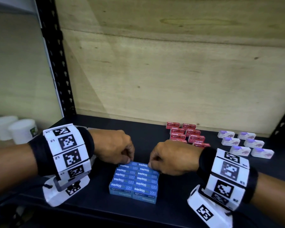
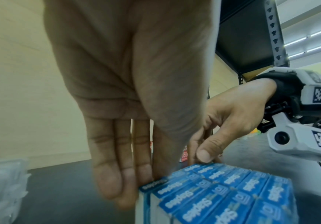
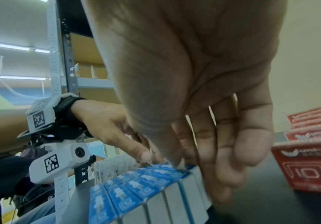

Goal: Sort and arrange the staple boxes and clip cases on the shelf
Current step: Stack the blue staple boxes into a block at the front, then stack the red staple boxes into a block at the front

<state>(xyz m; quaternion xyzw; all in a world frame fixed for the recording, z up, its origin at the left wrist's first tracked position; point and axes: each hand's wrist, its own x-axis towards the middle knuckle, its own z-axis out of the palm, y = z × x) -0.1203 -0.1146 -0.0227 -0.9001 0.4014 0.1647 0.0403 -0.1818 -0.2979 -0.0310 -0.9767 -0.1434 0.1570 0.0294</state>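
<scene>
1. The dark shelf carries everything.
2. Blue staple boxes sit in a tight block near its front edge.
3. Left hand and right hand pinch the block's far corners, thumbs on top.
4. Red staple boxes and white clip cases lie behind-right of the block.

This looks like a stationery stockroom or shop: a black perforated-steel upright and plywood back panel frame a dark shelf board carrying grouped blue staple boxes, red staple boxes and white clip cases, under ceiling strip lights.
</scene>
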